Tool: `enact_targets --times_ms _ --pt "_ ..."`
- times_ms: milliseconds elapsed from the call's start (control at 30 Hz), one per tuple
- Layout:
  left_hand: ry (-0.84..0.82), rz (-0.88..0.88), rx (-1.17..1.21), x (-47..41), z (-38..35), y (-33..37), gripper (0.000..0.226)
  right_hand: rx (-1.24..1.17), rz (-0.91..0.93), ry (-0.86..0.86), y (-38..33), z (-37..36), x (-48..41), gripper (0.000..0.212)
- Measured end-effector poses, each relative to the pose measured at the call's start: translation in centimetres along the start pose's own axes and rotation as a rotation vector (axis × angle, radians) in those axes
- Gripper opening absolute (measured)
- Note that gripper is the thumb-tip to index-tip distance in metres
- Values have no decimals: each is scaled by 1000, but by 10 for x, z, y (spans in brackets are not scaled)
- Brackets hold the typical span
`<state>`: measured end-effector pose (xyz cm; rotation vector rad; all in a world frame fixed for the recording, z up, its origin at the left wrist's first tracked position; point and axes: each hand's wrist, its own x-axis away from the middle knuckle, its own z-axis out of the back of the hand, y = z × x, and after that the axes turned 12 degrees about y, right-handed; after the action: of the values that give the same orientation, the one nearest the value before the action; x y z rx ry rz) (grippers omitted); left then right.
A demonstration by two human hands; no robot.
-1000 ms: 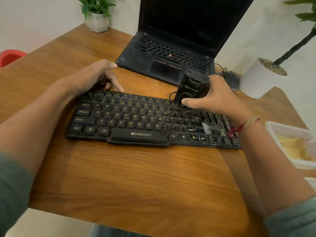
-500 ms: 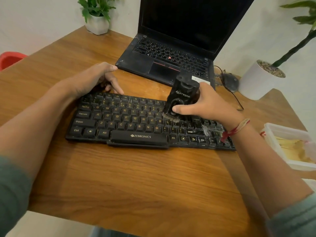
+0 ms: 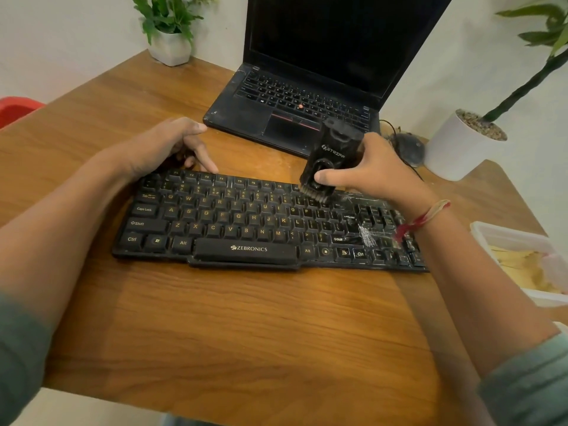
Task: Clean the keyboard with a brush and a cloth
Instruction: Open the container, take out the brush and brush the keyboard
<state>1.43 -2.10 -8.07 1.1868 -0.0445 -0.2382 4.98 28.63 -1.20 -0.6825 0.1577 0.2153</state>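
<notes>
this is a small desk workspace, an office or home study corner. a wooden desk (image 3: 246, 333) set against plain white walls (image 3: 61, 41) carries an open black laptop (image 3: 307, 103) at twelve o'clock, a wired mouse (image 3: 408, 147) at about one o'clock and a separate black keyboard (image 3: 246, 222) in the middle. a leafy plant (image 3: 172, 47) in a white pot stands at eleven o'clock and a taller plant (image 3: 455, 149) in a round white pot at two o'clock.

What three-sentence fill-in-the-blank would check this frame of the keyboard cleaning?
1. The right hand grips the brush with its bristles pointing ____.
2. The left hand holds the keyboard at its far ____ corner.
3. The brand printed on the spacebar reads ____.

Missing words: down; left; ZEBRONICS.
</notes>
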Motion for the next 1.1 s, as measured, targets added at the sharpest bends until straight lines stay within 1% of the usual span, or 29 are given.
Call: enact_targets --times_ms 67,100,200,233,267,333,367,400,467,533,567,633,667,700,733,833,867,900,967,1000,1033,1100 --pt "8 15 -3 1 -1 0 65 -44 -27 -96 1 -1 4 34" --pt "15 19 -7 1 -1 1 65 -17 -39 -88 3 -1 3 33" --pt "14 5 -7 3 -1 2 65 103 -15 87 9 3 -3 26" --pt "13 4 -9 3 -1 3 65 121 -5 120 9 4 -4 27" --pt "10 13 -2 4 -1 3 66 74 -23 109 9 5 -4 29" --pt "2 23 1 4 -1 3 67 -104 -90 -1 10 2 0 31" --pt "-1 23 -2 4 -1 3 67 -129 -100 -43 11 1 2 31" --pt "0 25 -1 4 -2 2 67 -106 -101 -47 12 -1 3 28" --pt "57 55 34 2 -3 1 63 -30 -113 55 16 0 -1 26" --pt "128 99 93 -1 -4 0 60 66 -99 156 15 4 -3 28" --pt "137 109 108 -2 -4 -1 60 37 -98 142 14 6 -1 27" --pt "131 118 123 -3 -5 -2 60 -119 -111 9 11 6 6 24" --pt "127 122 130 -3 -5 -2 61 -155 -118 -44 11 5 9 25" --pt "122 128 137 -3 -5 -2 63 -144 -126 -56 11 5 11 25" --pt "114 137 139 -3 -5 -2 65 -107 -133 -23 13 5 11 25" --pt "95 141 130 -3 -5 -4 73 82 -88 152 13 9 6 25" --pt "97 133 123 -3 -4 -4 75 87 -76 162 12 9 6 26" --pt "101 123 117 -3 -4 -4 76 24 -83 132 12 10 7 25" --pt "105 112 106 -3 -4 -4 77 -114 -122 11 11 8 11 27" --pt "106 116 108 -3 -4 -4 76 -96 -122 -18 11 7 13 29" --pt "104 122 115 -3 -5 -4 76 -41 -117 -5 12 7 12 31" --pt "101 131 120 -3 -5 -5 76 114 -70 119 12 9 9 31"
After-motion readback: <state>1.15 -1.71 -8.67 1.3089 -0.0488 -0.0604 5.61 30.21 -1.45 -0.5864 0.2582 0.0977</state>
